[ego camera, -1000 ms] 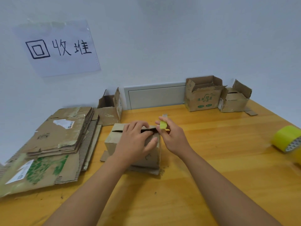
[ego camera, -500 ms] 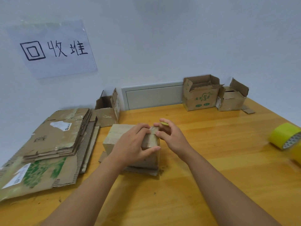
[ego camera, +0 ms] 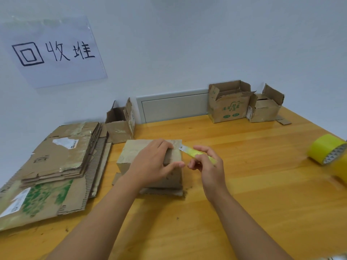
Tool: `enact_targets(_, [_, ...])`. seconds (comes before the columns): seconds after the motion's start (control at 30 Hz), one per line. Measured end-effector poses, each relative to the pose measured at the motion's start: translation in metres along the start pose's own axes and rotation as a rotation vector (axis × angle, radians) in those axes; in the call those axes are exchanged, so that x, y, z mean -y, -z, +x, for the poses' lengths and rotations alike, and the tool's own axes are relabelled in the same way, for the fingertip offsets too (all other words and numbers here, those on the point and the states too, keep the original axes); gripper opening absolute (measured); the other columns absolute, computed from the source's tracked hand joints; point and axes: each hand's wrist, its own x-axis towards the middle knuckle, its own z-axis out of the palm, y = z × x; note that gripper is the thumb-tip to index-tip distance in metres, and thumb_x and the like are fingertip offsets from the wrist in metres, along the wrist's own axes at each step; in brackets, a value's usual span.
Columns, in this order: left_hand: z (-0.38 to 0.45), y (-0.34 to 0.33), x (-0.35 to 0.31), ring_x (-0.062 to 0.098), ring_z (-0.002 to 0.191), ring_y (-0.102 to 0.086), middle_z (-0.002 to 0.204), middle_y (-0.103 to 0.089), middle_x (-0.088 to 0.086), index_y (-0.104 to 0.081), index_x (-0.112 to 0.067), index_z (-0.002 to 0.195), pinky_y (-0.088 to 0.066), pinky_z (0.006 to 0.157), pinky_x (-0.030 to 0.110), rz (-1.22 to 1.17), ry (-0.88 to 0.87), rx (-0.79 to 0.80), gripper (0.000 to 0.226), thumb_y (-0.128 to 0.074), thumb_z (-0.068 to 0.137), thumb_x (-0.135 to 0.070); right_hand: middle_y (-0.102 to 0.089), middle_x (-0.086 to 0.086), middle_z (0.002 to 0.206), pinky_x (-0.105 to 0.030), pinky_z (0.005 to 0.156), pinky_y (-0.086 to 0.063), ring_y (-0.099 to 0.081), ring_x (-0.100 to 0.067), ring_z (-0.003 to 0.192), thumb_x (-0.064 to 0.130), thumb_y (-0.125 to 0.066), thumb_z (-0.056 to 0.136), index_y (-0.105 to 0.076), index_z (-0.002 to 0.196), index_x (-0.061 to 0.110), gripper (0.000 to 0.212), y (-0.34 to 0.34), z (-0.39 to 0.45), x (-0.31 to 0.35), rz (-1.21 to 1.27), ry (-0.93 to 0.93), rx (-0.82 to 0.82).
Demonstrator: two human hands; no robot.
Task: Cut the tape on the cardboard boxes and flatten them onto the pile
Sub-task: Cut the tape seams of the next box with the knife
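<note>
Low in the frame, 2 bare forearms are reaching up toward the middle of the wooden table [ego camera: 244,184]. The right hand [ego camera: 210,166] is curling its fingers round a yellow-green utility knife [ego camera: 197,153], the short blade pointing up and left at the top right corner of the small closed cardboard box [ego camera: 150,160]. The left hand [ego camera: 152,164] is draping over that box, fingers bent over its top and thumb pressing its near right side, so this grip is steadying it. The box is lying just left of the knife; the knife's long axis is slanting from lower right to upper left, and the blade tip is meeting the box's top edge, or nearly. The right hand is the nearer one to the taped seam.

Compared with 0.5 s ago, the knife is now showing out from the hand, blade forward, where only a bit of yellow was showing.

At left, the pile of flattened cardboard [ego camera: 56,162] is lying beside the box. Farther back, 3 open boxes [ego camera: 229,104] are waiting near the wall, and a yellow tape roll [ego camera: 326,149] is resting at the right edge.
</note>
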Motion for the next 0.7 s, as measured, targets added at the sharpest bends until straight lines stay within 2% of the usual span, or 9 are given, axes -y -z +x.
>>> enact_targets(0.2, [0.0002, 0.0006, 0.0062, 0.002, 0.094, -0.040, 0.112, -0.048, -0.011, -0.050, -0.023, 0.124, -0.030, 0.072, 0.012, -0.001, -0.026, 0.068, 0.070, -0.039, 0.083, -0.078, -0.062, -0.008, 0.059, -0.025, 0.063, -0.051, -0.060, -0.019, 0.063, 0.019, -0.051, 0.076, -0.073, 0.092, 0.025, 0.028, 0.0039, -0.0024, 0.0010, -0.056, 0.025, -0.041])
enact_targets(0.3, [0.0005, 0.0007, 0.0062, 0.003, 0.094, -0.041, 0.111, -0.050, -0.011, -0.051, -0.021, 0.125, -0.030, 0.074, 0.014, -0.006, -0.021, 0.066, 0.071, -0.040, 0.083, -0.077, -0.062, -0.004, 0.059, -0.021, 0.062, -0.051, -0.061, -0.016, 0.063, 0.017, -0.050, 0.078, -0.072, 0.095, 0.024, 0.029, 0.0043, -0.0024, 0.0021, -0.110, 0.043, -0.033])
enact_targets(0.4, [0.0000, -0.0007, 0.0049, 0.007, 0.099, -0.046, 0.113, -0.054, -0.009, -0.052, -0.021, 0.124, -0.031, 0.086, 0.019, 0.003, -0.005, 0.046, 0.064, -0.047, 0.086, -0.072, -0.061, -0.001, 0.057, -0.023, 0.063, -0.051, -0.060, -0.015, 0.062, 0.017, -0.048, 0.079, -0.071, 0.098, 0.022, 0.030, 0.0061, -0.0024, 0.0041, -0.138, 0.028, -0.037])
enact_targets(0.47, [0.0006, -0.0023, 0.0036, 0.010, 0.107, -0.048, 0.116, -0.056, -0.009, -0.053, -0.022, 0.124, -0.026, 0.094, 0.020, 0.018, 0.008, 0.022, 0.062, -0.047, 0.086, -0.071, -0.059, -0.003, 0.056, -0.027, 0.063, -0.050, -0.058, -0.016, 0.060, 0.019, -0.047, 0.077, -0.071, 0.096, 0.020, 0.031, 0.0060, -0.0038, 0.0050, -0.120, 0.000, -0.063])
enact_targets(0.57, [0.0033, -0.0029, 0.0033, 0.011, 0.111, -0.049, 0.118, -0.057, -0.009, -0.053, -0.022, 0.123, -0.024, 0.096, 0.022, 0.023, 0.018, 0.018, 0.064, -0.046, 0.084, -0.073, -0.063, -0.006, 0.058, -0.032, 0.065, -0.048, -0.060, -0.016, 0.061, 0.019, -0.047, 0.077, -0.070, 0.098, 0.020, 0.031, 0.0034, -0.0075, 0.0047, -0.077, -0.042, -0.073])
enact_targets(0.7, [0.0043, -0.0035, 0.0048, 0.011, 0.111, -0.049, 0.118, -0.057, -0.009, -0.053, -0.022, 0.124, -0.028, 0.098, 0.026, 0.003, 0.021, 0.033, 0.063, -0.053, 0.084, -0.071, -0.071, -0.008, 0.068, -0.031, 0.065, -0.050, -0.062, -0.015, 0.067, 0.019, -0.052, 0.082, -0.069, 0.103, 0.024, 0.028, -0.0006, -0.0079, 0.0057, -0.043, -0.087, -0.079])
